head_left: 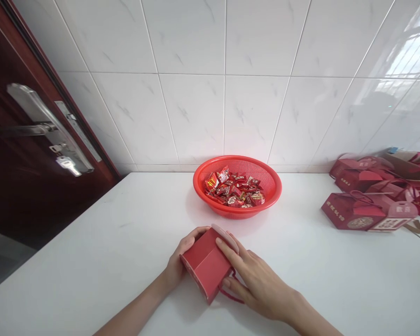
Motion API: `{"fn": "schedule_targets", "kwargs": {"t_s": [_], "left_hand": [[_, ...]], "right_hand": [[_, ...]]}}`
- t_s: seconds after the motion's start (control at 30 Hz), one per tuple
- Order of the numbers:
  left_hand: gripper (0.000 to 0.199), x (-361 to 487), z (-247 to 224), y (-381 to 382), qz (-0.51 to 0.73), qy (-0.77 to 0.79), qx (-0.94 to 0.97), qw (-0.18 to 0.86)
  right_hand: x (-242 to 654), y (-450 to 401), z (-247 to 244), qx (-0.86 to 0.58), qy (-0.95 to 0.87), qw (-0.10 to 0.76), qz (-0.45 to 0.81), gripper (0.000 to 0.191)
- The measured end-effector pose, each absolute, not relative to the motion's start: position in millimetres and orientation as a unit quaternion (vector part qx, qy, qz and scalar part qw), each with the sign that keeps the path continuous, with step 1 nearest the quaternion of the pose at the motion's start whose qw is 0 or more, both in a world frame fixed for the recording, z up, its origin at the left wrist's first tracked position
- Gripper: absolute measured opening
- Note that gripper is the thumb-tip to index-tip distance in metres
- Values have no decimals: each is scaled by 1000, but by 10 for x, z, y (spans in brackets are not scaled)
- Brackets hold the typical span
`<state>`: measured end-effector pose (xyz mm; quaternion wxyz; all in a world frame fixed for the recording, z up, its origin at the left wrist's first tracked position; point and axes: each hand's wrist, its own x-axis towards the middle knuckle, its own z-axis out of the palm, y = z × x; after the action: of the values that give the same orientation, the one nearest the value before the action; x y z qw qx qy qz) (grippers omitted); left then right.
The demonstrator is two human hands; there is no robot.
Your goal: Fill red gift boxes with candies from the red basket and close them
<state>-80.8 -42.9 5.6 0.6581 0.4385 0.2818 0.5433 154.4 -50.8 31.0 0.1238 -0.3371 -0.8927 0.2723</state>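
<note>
1. Handling the box (210, 270) in front of the basket (277, 186) — gripping with left hand (177, 263) curled around one side, right hand (266, 284) over the other, near the cord (231, 296).
2. Seems to call for light, even pressure.
3. Showing white table (91, 261) under basket, tiled wall (196, 116) behind — other boxes (357, 214) right, door (28, 186) left.

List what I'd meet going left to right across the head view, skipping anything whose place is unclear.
Door with keys hanging at its lock → left hand → held red box → right hand → cluster of red boxes at the far right.
</note>
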Motion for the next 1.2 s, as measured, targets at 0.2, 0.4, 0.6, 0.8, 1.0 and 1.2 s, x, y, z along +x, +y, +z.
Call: {"fn": "schedule_targets", "kwargs": {"t_s": [0.2,0.4,0.6,0.8,1.0,1.2], "left_hand": [[40,-798,93,-448,542,285,438,658],[41,-789,102,-459,539,287,447,653],[42,-804,70,-444,543,295,446,647],[42,-821,70,-440,539,291,449,651],[42,-820,58,-439,539,296,443,652],[41,-814,74,-428,541,294,445,651]], "right_hand": [[1540,-516,307,-338,-893,120,270,72],[1546,-523,283,-337,-894,128,266,72],[1529,-516,300,-339,-892,120,275,75],[1529,-516,332,-343,-891,113,276,74],[1531,-518,328,-345,-889,111,280,74],[1527,-530,336,-346,-886,100,293,75]]}}
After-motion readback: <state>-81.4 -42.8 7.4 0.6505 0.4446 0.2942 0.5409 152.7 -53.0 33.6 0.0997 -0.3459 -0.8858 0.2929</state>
